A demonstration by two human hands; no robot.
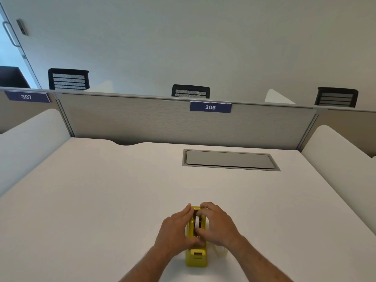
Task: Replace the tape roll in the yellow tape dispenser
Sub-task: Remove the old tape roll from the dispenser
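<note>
Here yellow tape dispenser (196, 255) between both hands' fingers (188, 212), tape roll (197, 221) inside.

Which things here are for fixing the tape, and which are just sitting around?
For the job:
- yellow plastic tape dispenser
- white tape roll inside it
- left hand, right hand

Just there:
- grey metal desk hatch
- blue 306 sign
- black mesh chairs
</note>
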